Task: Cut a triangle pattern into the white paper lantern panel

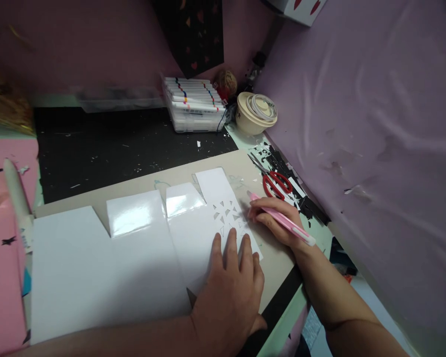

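A large white glossy card sheet (pixel 107 258), folded into panels with tabs, lies on a beige board (pixel 178 174). Its right panel has several small triangular holes (pixel 228 214) cut in it. My left hand (pixel 232 287) lies flat on that panel with fingers stretched out, just below the cut-outs. My right hand (pixel 275 220) is closed round a pink craft knife (pixel 282 220), whose tip rests at the panel's right edge beside the cut-outs.
Red-handled scissors (pixel 277 182) lie among black paper scraps (pixel 301 196) at the right. Further back stand a clear case of markers (pixel 193 104), a twine ball (pixel 226 82) and a cream bowl (pixel 255 115) holding coiled cable. A black mat (pixel 107 144) sits behind; pink paper (pixel 2 248) left; a mauve wall right.
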### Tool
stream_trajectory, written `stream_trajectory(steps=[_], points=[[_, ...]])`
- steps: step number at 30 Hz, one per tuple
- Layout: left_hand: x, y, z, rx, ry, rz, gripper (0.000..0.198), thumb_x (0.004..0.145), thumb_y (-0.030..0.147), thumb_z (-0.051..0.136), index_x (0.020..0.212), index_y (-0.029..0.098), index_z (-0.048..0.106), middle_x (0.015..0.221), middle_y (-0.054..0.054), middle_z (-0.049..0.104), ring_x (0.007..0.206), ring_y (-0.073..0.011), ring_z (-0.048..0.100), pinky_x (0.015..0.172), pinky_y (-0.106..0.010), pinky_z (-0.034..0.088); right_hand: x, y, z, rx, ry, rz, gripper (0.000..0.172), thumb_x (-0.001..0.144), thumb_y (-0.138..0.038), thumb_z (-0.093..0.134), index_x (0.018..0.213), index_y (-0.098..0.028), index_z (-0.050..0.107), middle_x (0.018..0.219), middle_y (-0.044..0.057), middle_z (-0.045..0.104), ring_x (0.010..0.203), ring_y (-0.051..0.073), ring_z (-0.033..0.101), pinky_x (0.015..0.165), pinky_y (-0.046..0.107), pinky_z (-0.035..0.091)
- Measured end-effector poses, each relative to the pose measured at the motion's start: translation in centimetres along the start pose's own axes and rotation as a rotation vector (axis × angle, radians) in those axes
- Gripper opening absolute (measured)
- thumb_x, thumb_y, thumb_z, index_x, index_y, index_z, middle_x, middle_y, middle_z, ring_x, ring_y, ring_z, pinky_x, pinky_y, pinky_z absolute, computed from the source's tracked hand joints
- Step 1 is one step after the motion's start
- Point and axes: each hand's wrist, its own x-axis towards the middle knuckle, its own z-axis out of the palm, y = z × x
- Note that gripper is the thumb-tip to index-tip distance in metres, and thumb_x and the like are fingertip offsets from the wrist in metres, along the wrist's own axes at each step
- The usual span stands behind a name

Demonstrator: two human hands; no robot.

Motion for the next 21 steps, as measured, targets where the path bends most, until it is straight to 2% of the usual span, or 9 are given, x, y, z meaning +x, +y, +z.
stream_trajectory(steps=[4,6,13,17,21], points=[[0.0,-0.1,0.0,-0.018,0.006,0.005,0.082,0.077,0.077,0.053,0.129,0.014,0.063,0.144,-0.028,0.048,0.133,-0.054,0.039,0.1,-0.074,0.038,0.5,-0.2,0.0,-0.088,-0.165,-0.085,0.025,0.086,-0.015,0.069,0.107,-0.028,0.07,0.098,0.004,0.074,0.095,0.021,0.065,0.086,0.04,0.052],[0.0,-0.1,0.0,-0.023,0.006,0.004,0.082,0.077,0.076,0.053,0.129,0.014,0.064,0.144,-0.028,0.047,0.133,-0.0543,0.039,0.1,-0.074,0.038,0.7,0.0,0.0,-0.107,-0.203,-0.092,0.024,0.086,-0.015,0.069,0.107,-0.029,0.069,0.101,0.003,0.074,0.1,0.022,0.063,0.09,0.041,0.051],[0.0,0.0,-0.1,-0.039,-0.055,-0.001,0.082,0.078,0.075,0.054,0.133,0.014,0.06,0.146,-0.029,0.044,0.135,-0.0542,0.035,0.102,-0.075,0.035,1.1,0.1,0.9,-0.18,-0.185,-0.149,0.02,0.09,-0.015,0.064,0.105,-0.028,0.069,0.09,0.002,0.072,0.089,0.02,0.061,0.084,0.038,0.05],[0.1,0.0,-0.1,-0.04,-0.038,0.009,0.083,0.079,0.075,0.052,0.132,0.012,0.061,0.146,-0.03,0.044,0.135,-0.0553,0.035,0.101,-0.075,0.035,1.2,-0.1,0.9,-0.198,-0.197,-0.133,0.017,0.093,-0.016,0.061,0.103,-0.027,0.069,0.085,0.002,0.07,0.085,0.019,0.059,0.081,0.037,0.049],[0.1,-0.1,0.0,-0.024,-0.029,0.009,0.082,0.075,0.073,0.06,0.132,0.013,0.061,0.145,-0.03,0.046,0.134,-0.0558,0.035,0.101,-0.075,0.036,0.9,0.2,0.7,-0.211,-0.175,-0.132,0.015,0.094,-0.017,0.058,0.099,-0.026,0.068,0.085,0.002,0.07,0.081,0.019,0.06,0.076,0.037,0.049]])
